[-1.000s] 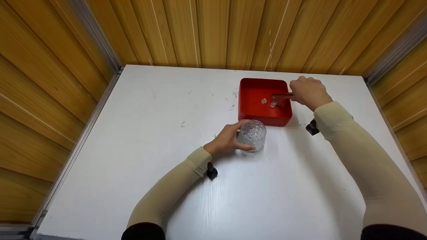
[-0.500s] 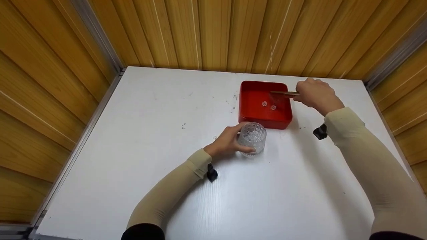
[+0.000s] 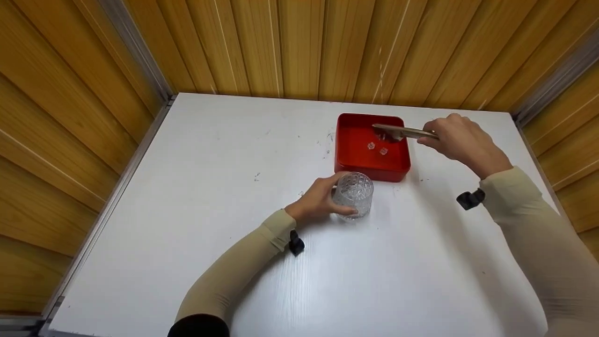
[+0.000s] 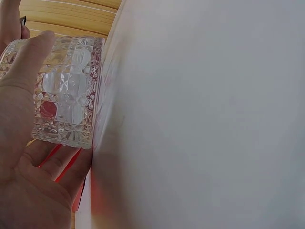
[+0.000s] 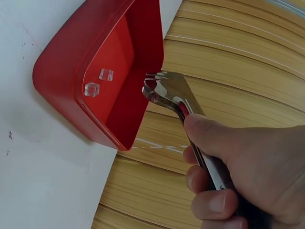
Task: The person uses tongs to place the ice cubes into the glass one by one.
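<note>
My left hand holds a clear cut-glass tumbler upright on the white table, thumb on the near side and fingers behind. In the left wrist view, the thumb lies along the patterned tumbler. My right hand grips metal tongs, whose toothed ends hang above the red box. The right wrist view shows the tongs raised clear of the box floor; whether anything is pinched between their tips cannot be told. Two clear cubes, one beside the other, lie inside the box.
The square red box stands near the back of the white table, just behind the tumbler. A wood-panelled wall rises behind the table, with another on each side. Small dark marks spot the tabletop.
My right hand has drawn back to the right and toward me, lifting the tongs up from the cubes in the box. The left hand and tumbler have stayed in place.
</note>
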`<state>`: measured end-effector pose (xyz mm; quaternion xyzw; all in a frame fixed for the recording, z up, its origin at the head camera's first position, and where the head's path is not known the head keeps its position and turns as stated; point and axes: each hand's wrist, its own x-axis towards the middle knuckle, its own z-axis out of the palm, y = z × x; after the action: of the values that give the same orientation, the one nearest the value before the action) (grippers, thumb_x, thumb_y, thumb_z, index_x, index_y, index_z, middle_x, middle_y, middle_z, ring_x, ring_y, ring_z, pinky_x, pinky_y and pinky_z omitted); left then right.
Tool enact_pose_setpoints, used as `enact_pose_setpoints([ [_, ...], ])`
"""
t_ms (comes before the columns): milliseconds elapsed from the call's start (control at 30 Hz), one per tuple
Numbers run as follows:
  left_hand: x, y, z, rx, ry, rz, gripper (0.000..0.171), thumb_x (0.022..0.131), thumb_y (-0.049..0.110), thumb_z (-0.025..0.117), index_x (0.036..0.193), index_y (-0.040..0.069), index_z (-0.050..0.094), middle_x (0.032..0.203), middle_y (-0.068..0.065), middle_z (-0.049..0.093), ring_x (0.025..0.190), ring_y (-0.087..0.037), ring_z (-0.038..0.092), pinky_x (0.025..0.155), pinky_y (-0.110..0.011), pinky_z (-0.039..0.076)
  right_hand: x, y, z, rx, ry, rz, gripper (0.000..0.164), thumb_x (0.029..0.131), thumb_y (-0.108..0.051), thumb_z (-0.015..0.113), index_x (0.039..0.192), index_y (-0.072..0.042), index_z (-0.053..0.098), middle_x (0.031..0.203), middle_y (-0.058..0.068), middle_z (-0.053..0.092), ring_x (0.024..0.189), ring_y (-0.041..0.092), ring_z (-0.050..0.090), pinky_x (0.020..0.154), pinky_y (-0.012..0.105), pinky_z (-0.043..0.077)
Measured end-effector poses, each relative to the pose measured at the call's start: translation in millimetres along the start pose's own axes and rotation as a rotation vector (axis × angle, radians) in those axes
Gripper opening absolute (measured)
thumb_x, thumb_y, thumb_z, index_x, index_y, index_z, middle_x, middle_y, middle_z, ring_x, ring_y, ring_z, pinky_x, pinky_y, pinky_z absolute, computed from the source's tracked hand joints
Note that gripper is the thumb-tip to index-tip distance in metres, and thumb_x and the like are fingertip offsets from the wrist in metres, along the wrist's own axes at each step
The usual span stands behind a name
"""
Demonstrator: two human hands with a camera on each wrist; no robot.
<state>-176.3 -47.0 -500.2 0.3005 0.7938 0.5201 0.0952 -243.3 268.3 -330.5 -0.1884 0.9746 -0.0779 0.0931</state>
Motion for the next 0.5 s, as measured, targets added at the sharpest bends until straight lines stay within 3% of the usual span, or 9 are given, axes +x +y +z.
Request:
enact_pose_setpoints([
  [200,-0.4,1.5,0.0,-0.050,-0.005,-0.028,0.085,0.075,0.026,0.094,0.148,0.019,0.051,0.133,-0.001,0.066,0.118,-0.014,0.063,0.102,-0.025,0.051,-16.5,-1.1,1.7,0.013,0.058,-0.044,0.018,0.097,-0.020,0.073,0.108,-0.006,0.074,0.077,0.006,0.065,0.066,0.023,0.054,0.052,0.035,0.045],
  [500,-0.6,1.0,-0.2,-0.032,-0.005,-0.020,0.085,0.075,0.026,0.094,0.148,0.017,0.050,0.134,-0.001,0.066,0.117,-0.014,0.063,0.101,-0.024,0.051,-35.7,-9.8,4.4,0.039,0.105,-0.110,0.017,0.096,-0.019,0.074,0.109,-0.008,0.075,0.078,0.003,0.066,0.064,0.020,0.053,0.050,0.031,0.043],
])
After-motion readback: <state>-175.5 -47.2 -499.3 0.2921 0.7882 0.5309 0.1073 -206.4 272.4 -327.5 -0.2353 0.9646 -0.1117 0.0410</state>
